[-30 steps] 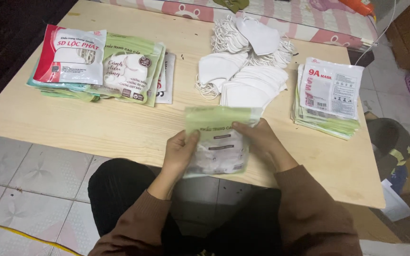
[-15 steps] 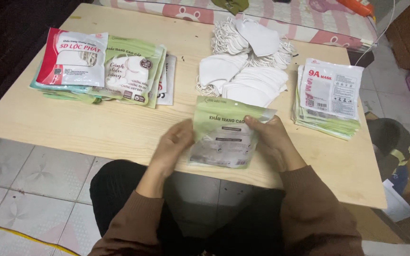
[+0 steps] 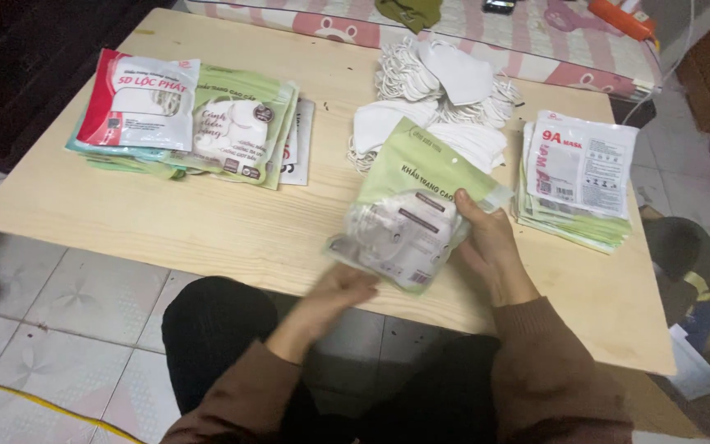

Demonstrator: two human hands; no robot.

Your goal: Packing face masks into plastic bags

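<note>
I hold a filled mask packet [image 3: 408, 214], light green at the top and clear below, tilted above the wooden table [image 3: 207, 222]. My right hand [image 3: 486, 238] grips its right edge. My left hand [image 3: 343, 288] supports its lower left corner from underneath. Folded white masks show through the clear part. A loose heap of white masks [image 3: 437, 99] lies just behind the packet.
A stack of filled packets [image 3: 191, 123], red-and-white one on top at the left, lies at the table's left. A stack of flat empty bags [image 3: 577, 177] lies at the right. A pink patterned mattress edge [image 3: 470, 33] runs behind. Tiled floor lies below the near edge.
The packet has turned from flat in front of me to tilted, its green top swinging up and right. My left hand has slid down to the lower corner.
</note>
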